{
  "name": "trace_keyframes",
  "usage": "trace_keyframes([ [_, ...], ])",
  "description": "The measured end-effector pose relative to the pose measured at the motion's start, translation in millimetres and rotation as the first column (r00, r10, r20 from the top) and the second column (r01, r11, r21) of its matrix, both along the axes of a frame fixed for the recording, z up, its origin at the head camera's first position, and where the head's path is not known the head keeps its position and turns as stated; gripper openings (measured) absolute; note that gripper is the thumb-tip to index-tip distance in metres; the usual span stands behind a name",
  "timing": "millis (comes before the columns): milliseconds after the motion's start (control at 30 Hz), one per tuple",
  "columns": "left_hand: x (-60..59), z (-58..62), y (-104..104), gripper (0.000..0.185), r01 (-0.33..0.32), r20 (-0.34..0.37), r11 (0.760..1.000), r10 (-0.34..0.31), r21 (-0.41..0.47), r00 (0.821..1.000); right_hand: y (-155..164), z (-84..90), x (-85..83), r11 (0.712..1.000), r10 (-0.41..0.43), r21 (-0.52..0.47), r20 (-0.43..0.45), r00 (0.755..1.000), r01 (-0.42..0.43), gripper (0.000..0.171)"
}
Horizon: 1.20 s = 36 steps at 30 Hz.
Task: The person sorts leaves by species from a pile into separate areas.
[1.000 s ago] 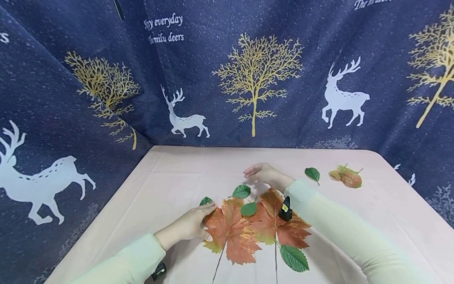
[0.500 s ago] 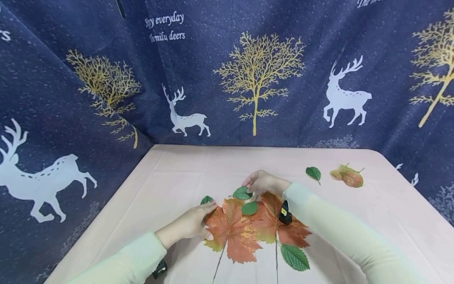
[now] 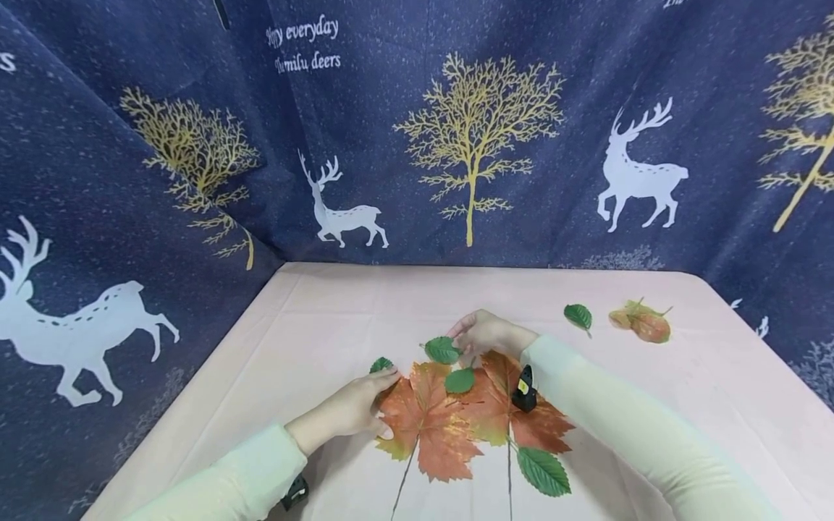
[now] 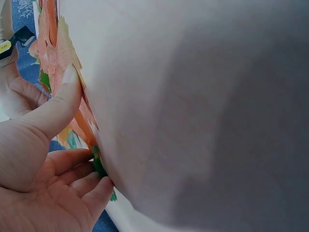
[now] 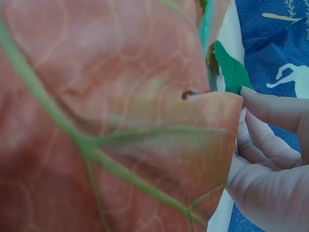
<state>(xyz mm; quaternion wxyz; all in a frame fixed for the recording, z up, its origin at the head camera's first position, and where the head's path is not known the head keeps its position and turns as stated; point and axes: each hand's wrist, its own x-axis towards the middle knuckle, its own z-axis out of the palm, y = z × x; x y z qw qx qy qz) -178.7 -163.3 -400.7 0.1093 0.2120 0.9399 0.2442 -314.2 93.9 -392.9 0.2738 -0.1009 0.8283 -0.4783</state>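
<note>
Two large orange-red maple leaves lie side by side on the table, a left maple leaf [image 3: 443, 441] and a right maple leaf [image 3: 541, 432]. My left hand [image 3: 348, 407] rests along the left leaf's outer edge, thumb pressed on its margin. Its fingertips are beside a small green leaf [image 3: 380, 364]. Above the pair, my right hand [image 3: 490, 335] pinches the right end of a green leaf [image 3: 441, 350]; in the right wrist view the maple leaf partly hides that hand. Another green leaf [image 3: 460, 380] overlaps the place where the maple leaves meet.
Beside the right stem lies a bigger green leaf [image 3: 544, 472]. Farther back are a single green leaf [image 3: 578, 315] and a yellow-orange leaf cluster [image 3: 648, 323]. Behind the pink table [image 3: 313, 325] hangs a dark blue cloth [image 3: 404, 43] with deer and trees.
My right hand has come down to the green leaf and taken its right end. That leaf has shifted slightly left and away. The left hand stays on the maple leaf.
</note>
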Motion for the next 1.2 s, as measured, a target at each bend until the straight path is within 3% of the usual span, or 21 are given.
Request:
trace_keyframes([
  [167,-1.1,-0.9,0.5,0.09,-0.004,0.003,1.0,0.004,-0.007,1.0,8.6,3.4,1.0,0.997,-0.037,-0.067,-0.002,0.999,0.036,0.022],
  [367,-4.5,0.2,0.0,0.092,-0.022,0.005,1.0,0.022,-0.001,1.0,25.9,10.4,0.5,0.996,-0.063,-0.067,-0.042,0.997,0.061,0.023],
  [667,-4.2,-1.6,0.1,0.093,-0.006,0.009,1.0,0.006,-0.008,1.0,54.0,7.0,0.2,0.981,-0.107,-0.168,-0.034,0.994,0.1,0.027],
  [1200,-3.8,-0.5,0.6,0.094,0.0,0.015,1.0,0.0,-0.015,1.0,94.9,15.4,3.4,0.966,-0.21,-0.156,-0.017,0.977,0.205,0.034],
])
